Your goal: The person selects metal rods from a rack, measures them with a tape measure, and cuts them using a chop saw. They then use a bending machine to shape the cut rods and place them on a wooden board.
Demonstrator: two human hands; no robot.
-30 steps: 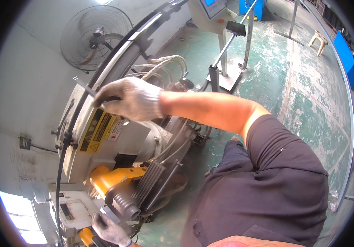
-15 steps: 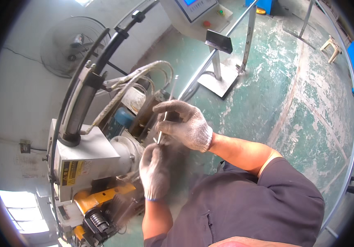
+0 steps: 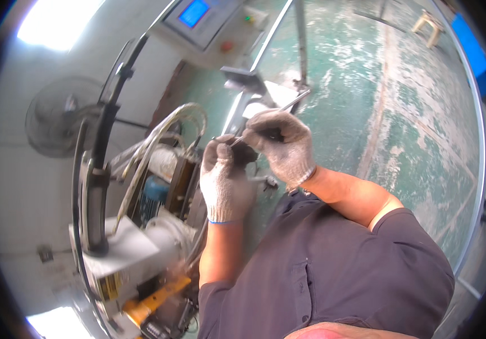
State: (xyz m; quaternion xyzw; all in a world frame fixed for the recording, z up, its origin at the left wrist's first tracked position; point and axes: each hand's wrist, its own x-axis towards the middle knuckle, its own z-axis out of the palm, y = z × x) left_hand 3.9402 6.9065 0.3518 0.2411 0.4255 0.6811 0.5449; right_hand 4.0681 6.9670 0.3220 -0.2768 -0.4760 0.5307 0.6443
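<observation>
Both my hands wear whitish knitted work gloves with dark, dirty fingers, and they meet in front of my chest. A thin, straight metal rod [image 3: 297,100] slants through my right hand [image 3: 283,144], whose fingers are closed around it; its far end sticks out up and to the right. The rod's near end reaches the thumb and fingertips of my left hand [image 3: 219,181]. Those fingers are pinched together, and a small tip shows at them, too small and blurred to name.
To the left stands a machine with a white housing [image 3: 121,248], a tall black cylinder, pale hoses [image 3: 155,133] and a yellow part [image 3: 155,299]. A control panel [image 3: 198,20] with a lit screen is ahead. A metal rail [image 3: 265,42] and a stand lie beyond my hands; a stool [image 3: 428,28] is far right.
My hands have moved up in the picture. The rod has swung from nearly upright to slanting up and to the right. My view has shifted, so the machine and panel sit differently.
</observation>
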